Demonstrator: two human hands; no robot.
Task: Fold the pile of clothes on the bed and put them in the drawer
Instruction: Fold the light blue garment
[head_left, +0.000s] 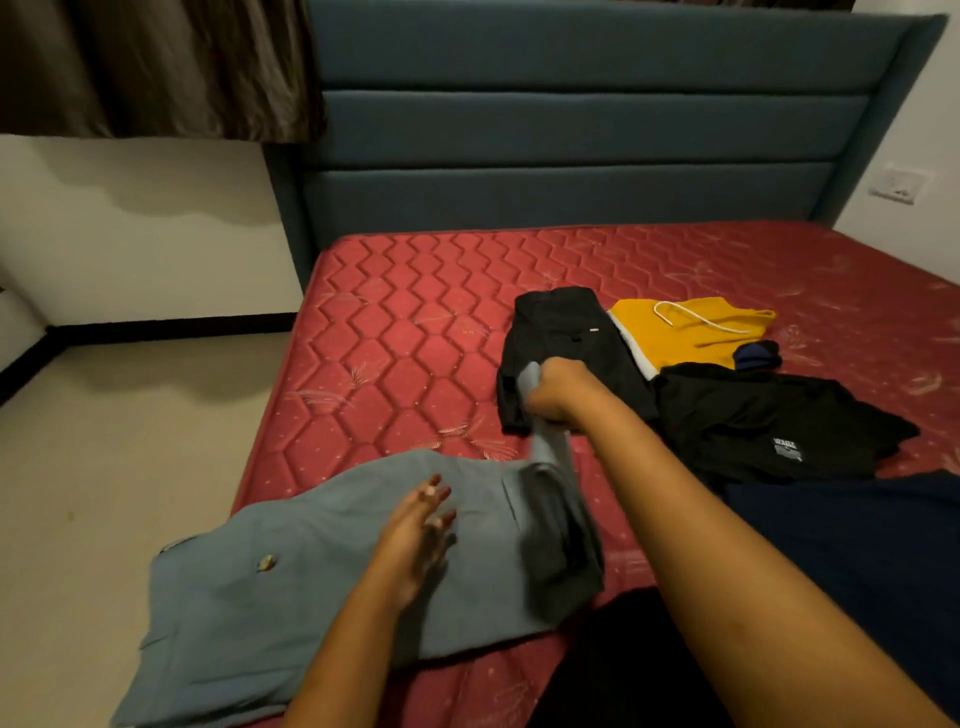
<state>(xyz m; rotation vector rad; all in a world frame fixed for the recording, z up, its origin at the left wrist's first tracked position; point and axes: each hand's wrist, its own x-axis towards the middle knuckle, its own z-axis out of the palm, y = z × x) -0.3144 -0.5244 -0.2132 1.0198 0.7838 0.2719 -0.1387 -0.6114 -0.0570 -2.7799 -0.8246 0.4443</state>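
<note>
1. R hand (558, 389): fingers curled tight round one end of the grey-blue trousers (311, 587), in a fist. It holds that end up off the mattress (405, 332), w/ the cloth running down from the fist to the rest of the garment.
2. L hand (415, 530): fingers straight and slightly spread, gripping nothing. Palm faces down over the middle of the trousers. Hand is blurred, so can't tell if it presses the cloth or sits just above it.
3. Trousers: spread at the near L corner of the mattress, w/ the waist end hanging past the edge twd the floor (130, 441). A pale button (266, 563) shows on that part. The R part is bunched into a darker fold under the R forearm.
4. Black folded garment (561, 322): flat on the mattress just behind the R fist, partly hidden by it.
5. Yellow garment (691, 338): lies to the R of the black one, touching it, w/ a white cord (691, 314) across the top.
6. Small dark blue item (758, 354): at the yellow garment's near R corner.
7. Black T-shirt (753, 415): crumpled, w/ a white print, nearer than the yellow one and R of the R arm.
8. Navy cloth (857, 545): at the near R edge; can't tell what it is.
9. Bkgd: teal padded headboard (571, 130), brown curtain (156, 67) top L, wall socket (898, 184) on the R wall.
</note>
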